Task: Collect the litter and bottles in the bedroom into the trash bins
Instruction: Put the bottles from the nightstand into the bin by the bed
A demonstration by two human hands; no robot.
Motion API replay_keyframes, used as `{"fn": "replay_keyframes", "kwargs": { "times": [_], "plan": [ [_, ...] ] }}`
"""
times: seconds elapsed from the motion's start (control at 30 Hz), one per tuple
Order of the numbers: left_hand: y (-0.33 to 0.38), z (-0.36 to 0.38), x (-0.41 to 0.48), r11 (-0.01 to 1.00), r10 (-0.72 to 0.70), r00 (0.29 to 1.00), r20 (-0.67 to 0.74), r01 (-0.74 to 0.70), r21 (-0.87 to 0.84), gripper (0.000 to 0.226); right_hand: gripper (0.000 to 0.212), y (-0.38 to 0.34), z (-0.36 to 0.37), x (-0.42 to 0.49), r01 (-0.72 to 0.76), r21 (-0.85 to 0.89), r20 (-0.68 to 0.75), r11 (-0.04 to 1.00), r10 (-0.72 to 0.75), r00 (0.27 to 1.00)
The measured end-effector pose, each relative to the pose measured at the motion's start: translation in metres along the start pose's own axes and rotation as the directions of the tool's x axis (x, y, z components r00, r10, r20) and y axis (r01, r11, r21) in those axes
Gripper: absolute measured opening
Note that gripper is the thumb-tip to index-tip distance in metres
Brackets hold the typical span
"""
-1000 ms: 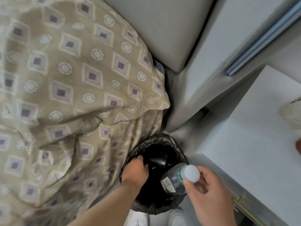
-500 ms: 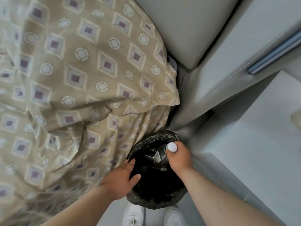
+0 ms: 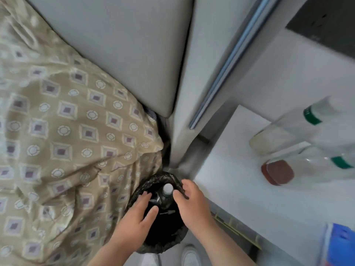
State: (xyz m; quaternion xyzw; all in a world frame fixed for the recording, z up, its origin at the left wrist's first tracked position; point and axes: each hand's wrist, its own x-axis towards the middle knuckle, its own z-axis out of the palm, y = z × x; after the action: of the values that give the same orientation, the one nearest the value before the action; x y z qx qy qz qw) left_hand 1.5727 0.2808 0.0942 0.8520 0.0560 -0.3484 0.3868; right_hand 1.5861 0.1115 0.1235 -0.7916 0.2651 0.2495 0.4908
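Note:
A small trash bin lined with a black bag stands on the floor between the bed and the nightstand. Inside it stands a clear plastic bottle with a white cap, cap upward. My left hand hovers over the bin's left rim with fingers spread. Over the right rim is my right hand, fingers apart and just beside the bottle, not gripping it. Two more clear bottles lie on the nightstand: one with a green label and one with a brown cap.
A bed with a beige patterned cover fills the left. A grey padded headboard rises behind. The white nightstand is on the right, with a blue package at its near edge. White shoes show below the bin.
My right hand has let go of the bottle, which now stands in the bin. The view has shifted, bringing the nightstand bottles into sight.

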Motion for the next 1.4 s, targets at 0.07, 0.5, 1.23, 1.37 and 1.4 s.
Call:
{"fn": "replay_keyframes", "kwargs": {
  "times": [0.07, 0.5, 1.23, 1.37, 1.4],
  "plan": [
    [0.047, -0.004, -0.016, 0.997, 0.081, 0.996, -0.030, -0.081, -0.005, 0.056, 0.038, -0.018, -0.035, -0.030, 0.021, 0.040, -0.027, 0.999, -0.020, 0.999],
    [0.347, 0.023, -0.050, 0.875, 0.475, 0.877, -0.069, -0.479, -0.069, 0.062, 0.017, -0.032, -0.259, -0.158, 0.222, 0.183, -0.746, 0.958, -0.011, 0.666],
    [0.352, -0.003, -0.068, 0.912, 0.372, 0.861, -0.346, -0.409, -0.037, 0.030, 0.025, -0.017, -0.294, -0.094, 0.166, -0.034, -0.592, 0.986, -0.153, 0.791],
    [0.309, -0.043, -0.114, 0.894, 0.228, 0.861, -0.454, -0.370, -0.252, 0.041, 0.027, -0.026, -0.281, -0.116, 0.224, 0.009, -0.590, 0.974, -0.176, 0.788],
    [0.301, -0.052, -0.122, 0.893, 0.190, 0.859, -0.476, -0.352, -0.279, 0.043, 0.029, -0.031, -0.276, -0.122, 0.238, 0.014, -0.581, 0.971, -0.186, 0.793]
  ]
}}
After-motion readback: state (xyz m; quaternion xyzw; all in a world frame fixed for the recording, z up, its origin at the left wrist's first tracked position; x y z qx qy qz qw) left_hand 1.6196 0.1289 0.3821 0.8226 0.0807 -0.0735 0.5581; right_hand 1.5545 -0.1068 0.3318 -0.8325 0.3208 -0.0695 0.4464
